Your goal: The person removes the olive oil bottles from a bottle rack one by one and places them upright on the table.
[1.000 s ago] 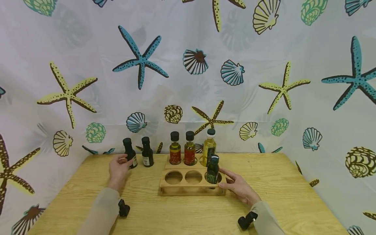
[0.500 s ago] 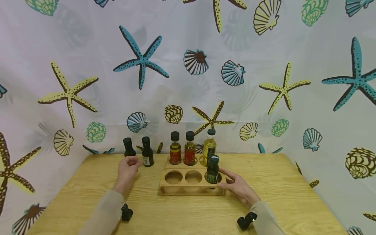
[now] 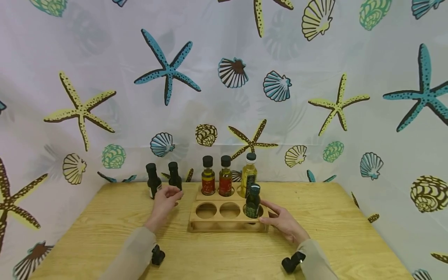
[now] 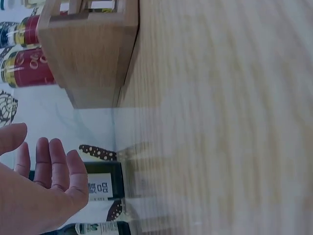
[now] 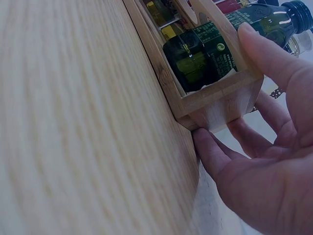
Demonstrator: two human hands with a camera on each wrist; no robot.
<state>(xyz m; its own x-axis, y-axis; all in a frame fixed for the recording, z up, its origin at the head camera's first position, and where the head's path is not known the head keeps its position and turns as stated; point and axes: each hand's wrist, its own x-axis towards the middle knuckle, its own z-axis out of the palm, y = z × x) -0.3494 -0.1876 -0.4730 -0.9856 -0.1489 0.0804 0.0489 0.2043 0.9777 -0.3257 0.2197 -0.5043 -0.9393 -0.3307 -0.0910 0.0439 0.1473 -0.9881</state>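
Note:
My left hand [image 3: 165, 205] reaches in front of a dark bottle [image 3: 174, 179] with a black cap, partly covering it. Its fingers are loosely bent with nothing between them, and in the left wrist view the bottle's white label [image 4: 100, 186] shows beyond the fingers. A similar dark bottle [image 3: 153, 186] stands just left. My right hand [image 3: 285, 222] holds the right end of a two-step wooden bottle rack [image 3: 229, 226], thumb at the front edge and fingers against the end panel [image 5: 225, 110]. A small green bottle [image 3: 252, 204] stands in the front row's right hole, close to that thumb.
In the rack's back row are two red-labelled oil bottles [image 3: 208, 186] and a taller yellow oil bottle [image 3: 249, 173]. The front row's left hole [image 3: 206, 210] and middle hole have no bottles. A patterned curtain [image 3: 224, 105] surrounds the wooden table [image 3: 315, 206].
My left hand has moved rightward from the left dark bottle to the one beside it, leaving the first standing on the table. My right hand stays at the rack's end.

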